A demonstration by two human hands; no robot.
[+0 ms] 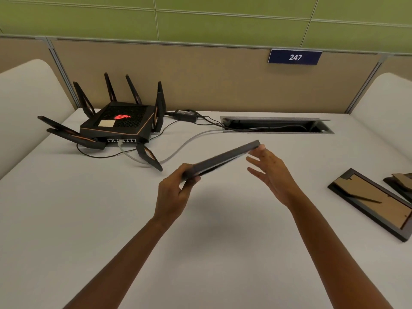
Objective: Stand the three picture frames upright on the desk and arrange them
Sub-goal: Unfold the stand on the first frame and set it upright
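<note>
A person's left hand [172, 192] grips the near-left corner of a dark picture frame [223, 159], fingers curled closed around its edge. The frame is held in the air above the middle of the white desk [89, 219], nearly edge-on to the camera and tilted up toward the right, so its face cannot be made out. The right hand [270, 172] is open, fingers spread and loosely extended, with the thumb tip touching the frame's far-right corner; it does not clasp it.

On the desk at the right, well apart from the hands, a second frame [372, 202] lies face down, its brown backing and folded stand showing. Just beyond it a third frame [400, 182] is cut off by the picture's edge, so little of it shows.

At the back left sits a black router [118, 123] with antennas. A recessed cable tray [276, 127] in the desk holds cables running from the router and a power adapter [186, 114].
</note>
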